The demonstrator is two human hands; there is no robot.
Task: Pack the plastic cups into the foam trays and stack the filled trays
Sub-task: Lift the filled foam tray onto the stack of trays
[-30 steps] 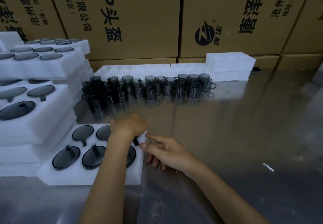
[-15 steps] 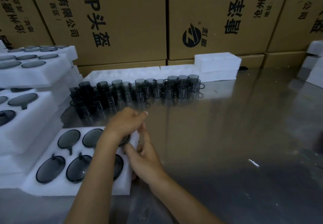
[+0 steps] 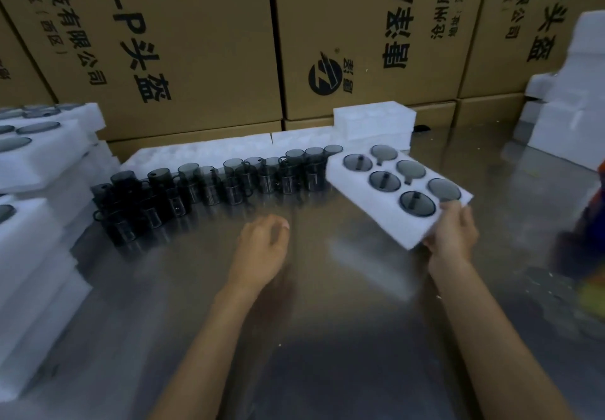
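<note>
Right hand pinches the near corner of a full tray, held up tilted over the table, beside the loose cups. Left hand hangs empty, fingers loosely curled. I'd bring it under the tray so nothing slides out before stacking.

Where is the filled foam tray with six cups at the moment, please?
In the head view, the filled foam tray is right of centre, held tilted above the metal table by the right hand at its near corner, beside the right end of the loose cups.
</note>
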